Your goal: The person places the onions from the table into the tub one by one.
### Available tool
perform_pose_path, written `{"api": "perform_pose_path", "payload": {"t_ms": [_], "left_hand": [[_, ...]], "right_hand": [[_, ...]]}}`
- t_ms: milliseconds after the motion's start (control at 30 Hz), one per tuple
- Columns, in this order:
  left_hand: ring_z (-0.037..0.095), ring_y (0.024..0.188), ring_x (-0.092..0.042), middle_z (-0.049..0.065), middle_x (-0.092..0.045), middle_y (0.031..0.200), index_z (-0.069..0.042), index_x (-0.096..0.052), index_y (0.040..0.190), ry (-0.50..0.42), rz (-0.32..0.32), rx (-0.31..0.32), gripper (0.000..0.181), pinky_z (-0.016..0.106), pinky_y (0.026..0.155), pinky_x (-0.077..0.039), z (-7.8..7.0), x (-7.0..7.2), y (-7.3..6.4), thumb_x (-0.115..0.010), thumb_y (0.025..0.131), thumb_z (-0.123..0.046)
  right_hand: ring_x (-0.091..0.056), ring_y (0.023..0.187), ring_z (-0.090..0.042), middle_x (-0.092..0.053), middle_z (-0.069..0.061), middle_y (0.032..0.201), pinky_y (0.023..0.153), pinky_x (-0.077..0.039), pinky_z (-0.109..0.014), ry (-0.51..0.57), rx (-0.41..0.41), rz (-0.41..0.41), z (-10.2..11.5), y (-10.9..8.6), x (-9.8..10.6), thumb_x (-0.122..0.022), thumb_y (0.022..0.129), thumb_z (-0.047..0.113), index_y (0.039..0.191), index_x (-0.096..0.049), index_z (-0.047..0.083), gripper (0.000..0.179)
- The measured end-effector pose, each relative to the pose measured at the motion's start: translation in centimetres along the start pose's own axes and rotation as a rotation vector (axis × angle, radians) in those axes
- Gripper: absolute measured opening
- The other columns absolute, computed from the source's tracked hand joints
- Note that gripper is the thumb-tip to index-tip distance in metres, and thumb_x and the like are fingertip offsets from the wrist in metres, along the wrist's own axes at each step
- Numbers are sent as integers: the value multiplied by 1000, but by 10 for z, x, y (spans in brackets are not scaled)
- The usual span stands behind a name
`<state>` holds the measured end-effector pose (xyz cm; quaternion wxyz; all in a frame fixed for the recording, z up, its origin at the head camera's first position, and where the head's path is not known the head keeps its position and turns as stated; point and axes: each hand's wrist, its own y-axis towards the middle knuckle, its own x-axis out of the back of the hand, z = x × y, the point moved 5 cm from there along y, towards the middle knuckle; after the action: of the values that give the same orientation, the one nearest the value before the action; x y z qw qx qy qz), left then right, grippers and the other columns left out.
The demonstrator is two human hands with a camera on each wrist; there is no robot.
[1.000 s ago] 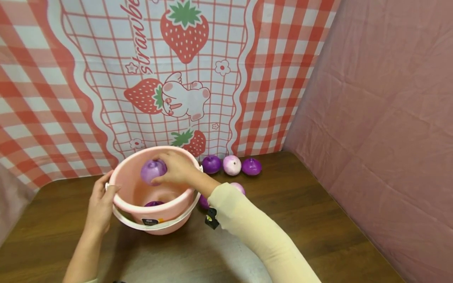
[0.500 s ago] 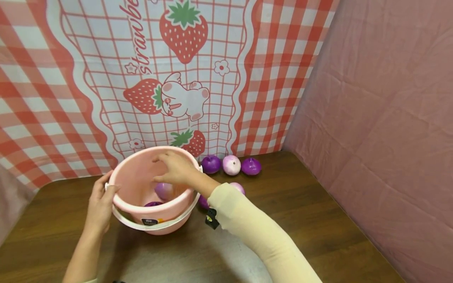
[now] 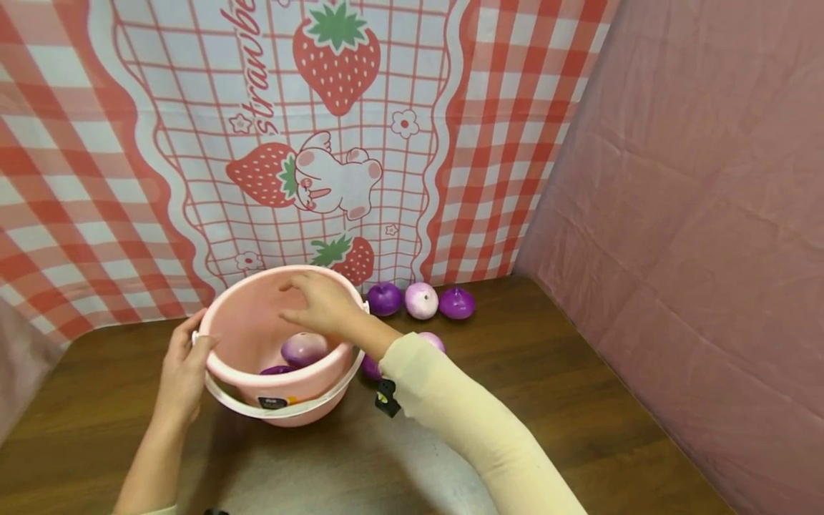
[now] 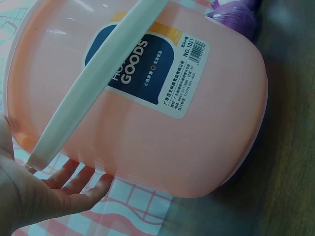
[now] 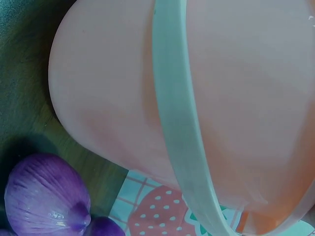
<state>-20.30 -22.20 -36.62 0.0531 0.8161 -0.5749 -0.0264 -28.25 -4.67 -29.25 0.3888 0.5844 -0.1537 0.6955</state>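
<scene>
A pink bucket [image 3: 314, 392] stands tilted on the table, its white handle [image 4: 98, 73] hanging down across the labelled front. My left hand [image 3: 182, 373] grips the bucket's left rim, thumb over the edge and fingers along the outside wall. Inside the bucket lie a pale purple onion [image 3: 305, 350] and, nearer the front wall, a dark purple one, mostly hidden by the rim. Over the pale onion hovers my right hand [image 3: 325, 309], reaching in across the right rim with fingers spread and nothing between them. The right wrist view shows only the bucket's outside and onions beside it.
Against the back cloth sit a purple onion [image 3: 385, 299], a whitish onion [image 3: 421, 300] and another purple onion [image 3: 457, 304] in a row. Closer to the bucket, partly behind my right forearm, are a pinkish onion [image 3: 433, 341] and a purple onion [image 3: 371, 368].
My right hand has let go of the pale purple onion, which dropped to the bucket's bottom and rolled slightly. My left hand keeps its grip on the rim.
</scene>
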Motion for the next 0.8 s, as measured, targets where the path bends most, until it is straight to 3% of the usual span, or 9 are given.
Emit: {"api": "perform_pose_path", "payload": {"t_ms": [233, 467, 800], "left_hand": [[-6, 97, -47, 7, -36, 139, -8, -32, 144, 21, 8, 6, 53, 3, 77, -43, -1, -2, 1, -47, 94, -18], [-6, 96, -48, 7, -37, 138, -8, -32, 144, 8, 10, 4, 52, 3, 77, -44, -1, -2, 1, -47, 94, -17], [-8, 95, -49, 8, -36, 139, -7, -32, 144, 22, 7, -5, 53, 3, 76, -44, -1, 1, 0, -48, 95, -20]], "right_hand": [[-55, 114, -14, -62, -1, 120, 101, -41, -21, 28, 5, -52, -2, -2, 4, -63, 87, 34, 120, -60, 14, 39], [-59, 103, -14, -63, -4, 115, 86, -49, -20, 58, -59, -80, -6, -3, 13, -63, 88, 34, 117, -62, 17, 34], [-61, 94, -15, -63, -7, 111, 79, -49, -16, 163, -65, -147, -14, -3, 27, -64, 88, 30, 114, -64, 13, 31]]}}
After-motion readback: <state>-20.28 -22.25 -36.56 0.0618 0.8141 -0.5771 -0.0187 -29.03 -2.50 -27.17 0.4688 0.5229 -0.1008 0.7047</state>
